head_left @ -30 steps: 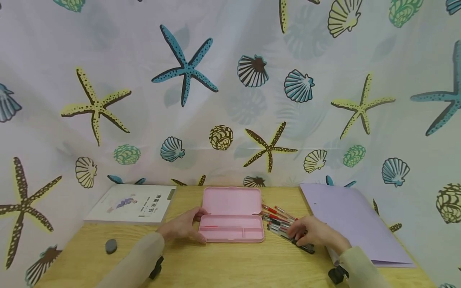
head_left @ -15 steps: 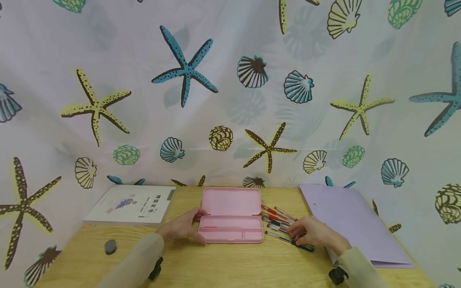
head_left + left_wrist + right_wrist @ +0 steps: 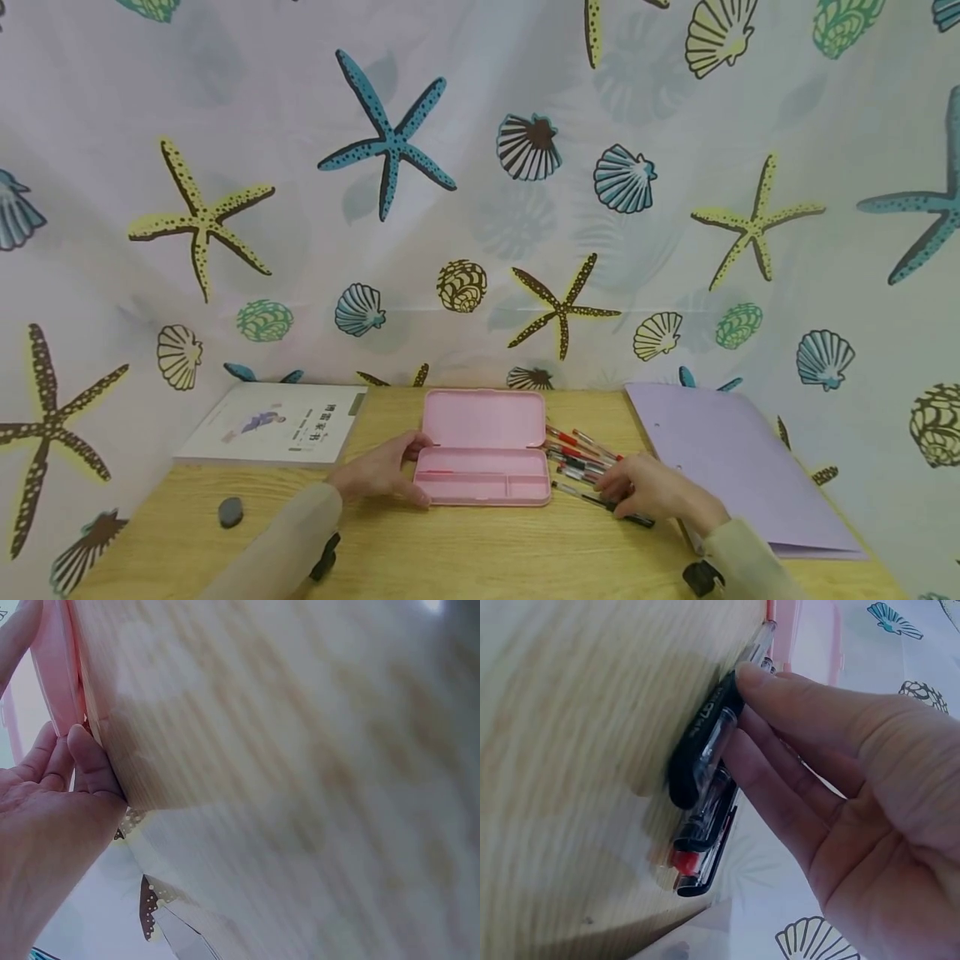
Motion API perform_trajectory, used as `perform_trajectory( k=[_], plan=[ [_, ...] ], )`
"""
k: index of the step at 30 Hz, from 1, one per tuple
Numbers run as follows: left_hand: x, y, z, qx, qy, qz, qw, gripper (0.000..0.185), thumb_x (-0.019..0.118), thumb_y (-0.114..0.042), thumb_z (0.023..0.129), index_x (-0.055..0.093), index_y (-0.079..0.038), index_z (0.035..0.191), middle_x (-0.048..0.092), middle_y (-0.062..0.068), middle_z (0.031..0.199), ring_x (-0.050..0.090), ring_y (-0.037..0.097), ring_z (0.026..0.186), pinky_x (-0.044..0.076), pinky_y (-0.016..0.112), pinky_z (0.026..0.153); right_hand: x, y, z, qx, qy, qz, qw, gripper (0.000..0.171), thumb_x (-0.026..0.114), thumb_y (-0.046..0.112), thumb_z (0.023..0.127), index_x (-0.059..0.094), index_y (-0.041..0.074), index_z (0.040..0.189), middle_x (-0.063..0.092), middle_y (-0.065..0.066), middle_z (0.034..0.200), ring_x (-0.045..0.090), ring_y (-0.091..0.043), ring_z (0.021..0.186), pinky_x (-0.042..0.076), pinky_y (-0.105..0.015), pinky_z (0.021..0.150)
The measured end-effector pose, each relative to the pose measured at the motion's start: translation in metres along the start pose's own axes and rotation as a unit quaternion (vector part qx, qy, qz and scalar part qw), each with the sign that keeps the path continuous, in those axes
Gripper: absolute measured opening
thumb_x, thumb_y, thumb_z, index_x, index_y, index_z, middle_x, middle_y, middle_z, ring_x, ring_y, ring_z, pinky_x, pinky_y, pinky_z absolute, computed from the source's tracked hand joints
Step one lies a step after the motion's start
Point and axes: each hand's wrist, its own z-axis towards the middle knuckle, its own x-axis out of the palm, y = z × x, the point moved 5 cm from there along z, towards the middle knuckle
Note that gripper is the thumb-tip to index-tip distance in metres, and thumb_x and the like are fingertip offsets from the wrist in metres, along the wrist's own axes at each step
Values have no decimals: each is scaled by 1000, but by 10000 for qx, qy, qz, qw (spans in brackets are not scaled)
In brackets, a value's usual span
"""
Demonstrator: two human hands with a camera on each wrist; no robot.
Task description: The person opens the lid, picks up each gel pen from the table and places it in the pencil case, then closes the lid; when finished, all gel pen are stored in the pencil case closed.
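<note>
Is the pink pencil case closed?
No, the pink pencil case lies open on the table, its lid folded back and the tray showing.

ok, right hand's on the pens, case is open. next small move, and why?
Probably pinch the nearest black-capped pen and lift it toward the pink case. The right hand only rests straight fingers on the pens, gripping none. The left hand steadies the case's left edge, and its tray looks nearly empty.

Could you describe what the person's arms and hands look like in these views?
Both hands, the left hand and the right hand, are bare, with no rings visible. Long, pale beige sleeves cover both forearms, and a small black device is strapped under each wrist.
</note>
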Motion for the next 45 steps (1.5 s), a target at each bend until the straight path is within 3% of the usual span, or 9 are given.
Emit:
perform_trajectory(
  k=[12,16,21,26,31,37,45],
  plan=[
    [-2,4,-1,16,-60,-34,10000,84,92,-21,64,46,-7,133,50,11,136,45,29,129,29,53,115,6,6,8,-150,-209,-463,9986,37,71,-8,76,72,5,111,73,-5,96,67,-11,81,55,-23,69],
    [-3,2,-1,-61,-71,-17,10000,84,92,-21,64,46,-8,133,50,9,136,45,28,129,30,52,115,5,6,9,-38,-287,-685,9972,40,68,-8,72,72,7,110,71,0,92,65,-9,79,54,-23,68],
    [-2,-1,-2,-88,-65,-62,9999,85,92,-19,64,45,-7,134,50,9,135,45,28,128,30,52,115,-1,3,8,156,-352,-566,9977,41,66,-5,71,73,10,109,70,1,95,61,-8,79,52,-23,67],
    [-3,-3,-2,29,-53,-111,9999,85,92,-16,65,45,-4,134,50,12,134,45,30,127,30,52,115,-11,-1,5,230,-461,-307,9982,37,63,-3,77,73,15,108,71,1,102,58,-10,82,50,-26,70],
    [-3,-1,-1,1,-39,-84,10000,86,92,-17,64,45,-6,134,49,11,136,44,30,128,30,52,115,-16,-3,6,228,-598,-110,9979,34,62,-1,85,72,15,114,71,-4,114,64,-19,102,54,-33,82],
    [-3,3,4,-67,-35,-139,9999,85,93,-21,62,47,-9,132,49,9,137,44,28,129,29,51,116,-13,5,15,-25,-750,-61,9972,32,59,3,91,70,12,120,67,-10,125,58,-32,120,50,-48,94],
    [-1,4,2,66,30,-100,9999,86,92,-19,64,45,-6,134,49,10,136,45,28,129,30,52,115,-7,13,34,-17,-937,40,9956,31,56,8,98,65,14,126,64,-8,127,61,-27,112,52,-42,92]
  ],
)
